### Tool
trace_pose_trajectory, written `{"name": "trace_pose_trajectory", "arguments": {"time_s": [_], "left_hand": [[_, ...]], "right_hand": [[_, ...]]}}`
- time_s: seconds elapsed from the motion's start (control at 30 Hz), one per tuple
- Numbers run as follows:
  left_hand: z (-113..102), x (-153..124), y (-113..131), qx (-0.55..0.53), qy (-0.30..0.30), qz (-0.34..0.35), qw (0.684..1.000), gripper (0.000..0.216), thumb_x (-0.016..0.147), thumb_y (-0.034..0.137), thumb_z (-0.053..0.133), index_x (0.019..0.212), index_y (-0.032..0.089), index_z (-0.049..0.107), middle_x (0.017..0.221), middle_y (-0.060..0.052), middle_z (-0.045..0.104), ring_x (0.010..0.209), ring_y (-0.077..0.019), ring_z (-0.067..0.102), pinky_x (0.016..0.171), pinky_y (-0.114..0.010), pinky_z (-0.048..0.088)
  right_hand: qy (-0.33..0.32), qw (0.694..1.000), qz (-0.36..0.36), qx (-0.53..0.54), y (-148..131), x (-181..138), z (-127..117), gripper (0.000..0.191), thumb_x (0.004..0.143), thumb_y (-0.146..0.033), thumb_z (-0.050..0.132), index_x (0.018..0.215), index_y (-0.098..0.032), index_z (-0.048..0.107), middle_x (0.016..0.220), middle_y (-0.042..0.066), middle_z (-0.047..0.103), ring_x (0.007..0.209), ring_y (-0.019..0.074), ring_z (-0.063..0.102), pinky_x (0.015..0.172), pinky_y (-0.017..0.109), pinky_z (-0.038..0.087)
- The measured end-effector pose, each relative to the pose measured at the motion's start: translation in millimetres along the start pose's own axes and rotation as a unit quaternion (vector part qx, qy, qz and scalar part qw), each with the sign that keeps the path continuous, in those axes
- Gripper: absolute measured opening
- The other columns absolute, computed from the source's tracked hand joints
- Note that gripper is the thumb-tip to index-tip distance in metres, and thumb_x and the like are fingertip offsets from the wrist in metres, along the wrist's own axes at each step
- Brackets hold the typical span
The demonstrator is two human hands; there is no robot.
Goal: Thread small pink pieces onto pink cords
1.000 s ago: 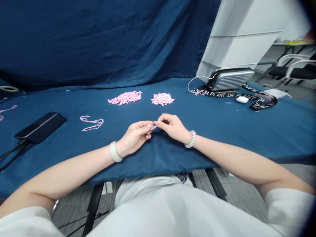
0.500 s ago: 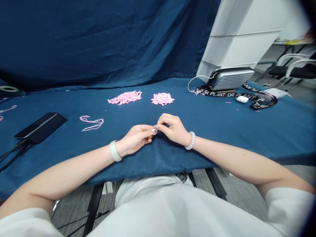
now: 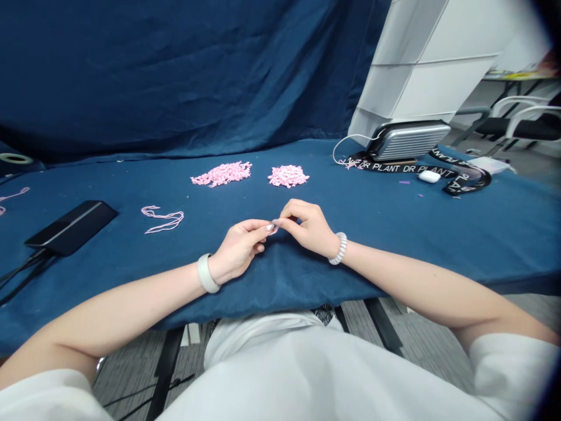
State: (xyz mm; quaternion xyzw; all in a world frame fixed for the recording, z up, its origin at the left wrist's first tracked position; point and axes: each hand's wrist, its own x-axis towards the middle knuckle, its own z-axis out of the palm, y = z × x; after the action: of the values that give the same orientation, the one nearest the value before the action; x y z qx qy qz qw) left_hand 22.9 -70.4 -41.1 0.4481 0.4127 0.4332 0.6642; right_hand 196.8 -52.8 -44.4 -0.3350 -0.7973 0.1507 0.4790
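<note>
My left hand (image 3: pixel 243 245) and my right hand (image 3: pixel 309 228) meet fingertip to fingertip above the front part of the blue cloth (image 3: pixel 359 216). Both are closed in a pinch. A tiny pale pink bit shows at the fingertips, too small and too covered to name. Beyond the hands lie two heaps of small pink knotted pieces, a wider left heap (image 3: pixel 222 174) and a rounder right heap (image 3: pixel 288 176). To the left of my left hand, a loose bundle of pink cord (image 3: pixel 162 220) rests on the cloth.
A black box-shaped device (image 3: pixel 72 228) with cables sits at the left. At the back right stand a ribbed silver case (image 3: pixel 412 141), a black lettered strap (image 3: pixel 394 168) and a white earbud case (image 3: pixel 429 176). A roll of tape (image 3: pixel 16 158) is at the far left.
My left hand has turned slightly, its lower fingers drawing a little to the left. My right hand stays nearly in place, and the fingertips still meet.
</note>
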Motion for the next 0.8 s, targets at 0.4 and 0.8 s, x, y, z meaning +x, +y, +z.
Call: {"name": "trace_pose_trajectory", "arguments": {"time_s": [0.4,0.8], "left_hand": [[-2.6,3.2,9.9,0.107,-0.112,-0.064,0.986,0.019,0.061,0.024,0.077,0.07,0.01,0.068,0.063,0.0,0.056,0.056,-0.0052,0.046,0.052,-0.018,0.038],[-5.8,1.5,4.7,0.161,-0.138,-0.029,0.977,0.02,0.063,0.023,0.075,0.065,0.012,0.059,0.06,0.001,0.058,0.052,-0.0064,0.051,0.052,-0.019,0.041]], "right_hand": [[-0.059,0.995,-0.07,0.032,-1.0,-2.3,1.4,0.02,0.084,-0.019,0.055,0.064,-0.015,0.056,0.068,0.003,0.057,0.064,0.0114,0.051,0.062,0.025,0.041],[-0.19,0.936,0.195,0.224,-4.7,-0.5,2.2,0.031,0.076,-0.042,0.063,0.078,-0.015,0.049,0.064,-0.003,0.051,0.056,0.0076,0.047,0.052,0.02,0.039]]}}
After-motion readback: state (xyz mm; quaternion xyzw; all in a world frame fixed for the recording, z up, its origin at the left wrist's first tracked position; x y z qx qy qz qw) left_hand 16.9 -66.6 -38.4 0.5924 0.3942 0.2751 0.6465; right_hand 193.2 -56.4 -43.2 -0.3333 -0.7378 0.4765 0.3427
